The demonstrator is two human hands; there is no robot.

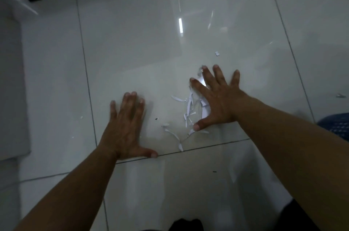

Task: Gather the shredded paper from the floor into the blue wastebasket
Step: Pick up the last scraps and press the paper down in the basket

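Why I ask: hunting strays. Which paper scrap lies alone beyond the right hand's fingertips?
The small white scrap, alone on the floor ahead of the right hand; the other strips cluster beside its thumb and palm.

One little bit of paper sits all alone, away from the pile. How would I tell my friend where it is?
Find the big shiny floor tile where the right hand lies spread. Just beyond its fingers, a small white scrap sits alone. It is short and chunky, unlike the long curly strips by the thumb.
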